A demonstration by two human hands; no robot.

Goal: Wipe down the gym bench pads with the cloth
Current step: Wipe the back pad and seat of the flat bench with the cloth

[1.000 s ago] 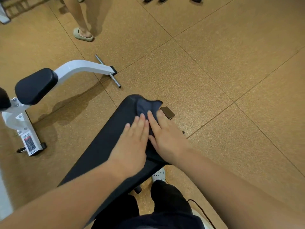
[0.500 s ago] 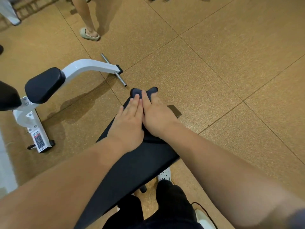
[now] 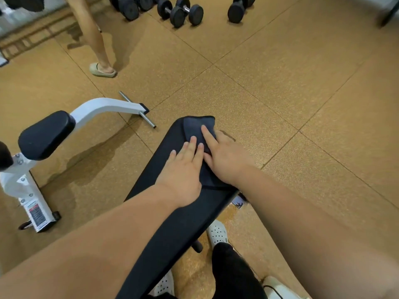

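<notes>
on the far left of the bench pad (image 3: 172, 212) sits a second machine with a white frame (image 3: 103, 106) and its own small black pad (image 3: 46, 134), well apart from the action, and beyond it another person's leg (image 3: 95, 39) stands on the cork-coloured floor (image 3: 280, 83). now to the bench pad itself, long, black and matte, running diagonally away from the person, and on its far end lies the cloth (image 3: 198, 128), dark blue-grey, folded flat, its far edge reaching right to the pad's rounded tip. the left hand (image 3: 183, 171) lies flat with fingers together, pressing down partly on the bare pad and partly on the cloth's near left edge. just right of it the right hand (image 3: 224, 156) is also flat and pressing, index finger stretched out across the cloth, the two hands touching side by side, nothing pinched. here's the risk as i read it: the cloth is at the very tip, so one more push forward could send it off the end and onto the floor. the left hand is half off the cloth, so it may slide on bare vinyl and let the cloth bunch. the cloth's right edge sits at the pad's right side, so a drift that way could drop it. to the right of the bench pad, open floor; dumbbells (image 3: 181, 11) wait far beyond.
</notes>
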